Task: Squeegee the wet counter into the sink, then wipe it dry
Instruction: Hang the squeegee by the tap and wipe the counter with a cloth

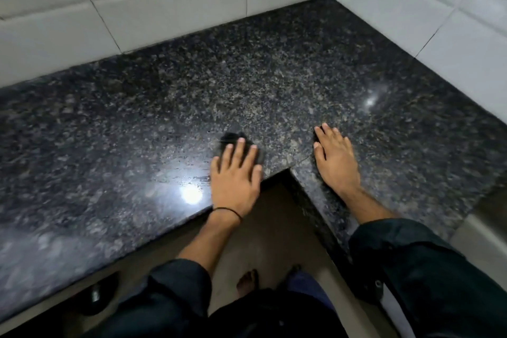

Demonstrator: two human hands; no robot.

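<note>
— Granite counter (137, 107): where's our cloth (231, 138)?
— Dark, blurred, under our left hand (236, 184), straight fingers pressing it flat near the inner corner. Our right hand (336, 162) lies flat, holding nothing.

A dark, blurred thing (232, 136) shows under the fingers of the left hand (236, 178), near the inner front corner of the worktop (164, 90); what it is cannot be told. Below the front edge, a shadowed round object (96, 296) is half hidden.
</note>
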